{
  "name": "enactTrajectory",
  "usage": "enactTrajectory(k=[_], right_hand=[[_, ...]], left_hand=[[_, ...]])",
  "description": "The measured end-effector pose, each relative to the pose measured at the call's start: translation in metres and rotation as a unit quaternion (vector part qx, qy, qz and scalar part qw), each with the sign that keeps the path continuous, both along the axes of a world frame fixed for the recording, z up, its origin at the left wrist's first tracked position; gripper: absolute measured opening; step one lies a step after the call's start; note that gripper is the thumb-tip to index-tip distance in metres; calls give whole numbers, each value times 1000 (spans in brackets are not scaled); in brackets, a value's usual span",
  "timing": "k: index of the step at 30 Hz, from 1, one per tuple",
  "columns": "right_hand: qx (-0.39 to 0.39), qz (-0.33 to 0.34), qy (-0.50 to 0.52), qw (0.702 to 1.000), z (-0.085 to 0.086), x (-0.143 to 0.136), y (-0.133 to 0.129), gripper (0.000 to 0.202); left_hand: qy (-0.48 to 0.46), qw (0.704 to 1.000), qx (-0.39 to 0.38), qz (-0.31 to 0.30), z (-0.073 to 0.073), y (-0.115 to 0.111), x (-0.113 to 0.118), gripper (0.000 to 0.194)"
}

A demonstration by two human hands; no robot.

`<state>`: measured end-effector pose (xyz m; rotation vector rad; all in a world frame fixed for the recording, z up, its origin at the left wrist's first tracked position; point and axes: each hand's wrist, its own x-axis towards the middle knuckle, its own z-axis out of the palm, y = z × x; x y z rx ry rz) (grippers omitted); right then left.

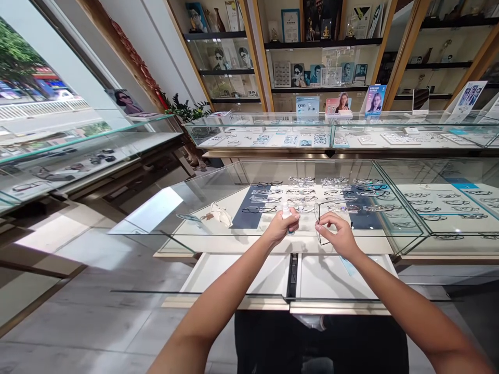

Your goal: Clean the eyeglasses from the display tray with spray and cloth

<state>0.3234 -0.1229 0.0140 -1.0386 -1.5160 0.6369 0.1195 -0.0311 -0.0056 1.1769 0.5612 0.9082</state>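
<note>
My left hand [281, 226] is closed around a small white spray bottle [286, 212], its top showing above the fingers. Just to the right, my right hand [337, 232] pinches a pair of thin dark-rimmed eyeglasses [317, 213], held upright with the lenses edge-on to me. A short gap separates the bottle from the glasses. Both hands are above the near side of a glass display case [218, 228]. Rows of eyeglasses [302, 191] lie inside the case on white and dark blue panels, partly hidden behind my hands.
Two white drawers [249, 272] stand pulled out below the case, close to my body. A light blue sheet [348, 266] lies in the right one. Another glass counter [268, 136] with poster cards runs behind, and a third case [97, 156] stands left by the window.
</note>
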Motion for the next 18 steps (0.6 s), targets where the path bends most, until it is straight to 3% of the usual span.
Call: enactTrajectory(k=[7,14,18], right_hand=[[-12,4,6,1000,-1,0,0,30],[-27,7,18,999,-2,2,3,33],[-50,17,28,998,0,3,4,36]], left_hand=[[-36,999,-4,-33,3,-4,0,74],[-51,997,-33,-52,14,-14,2,58],[-26,997,2,-79,18,-14,2,68]])
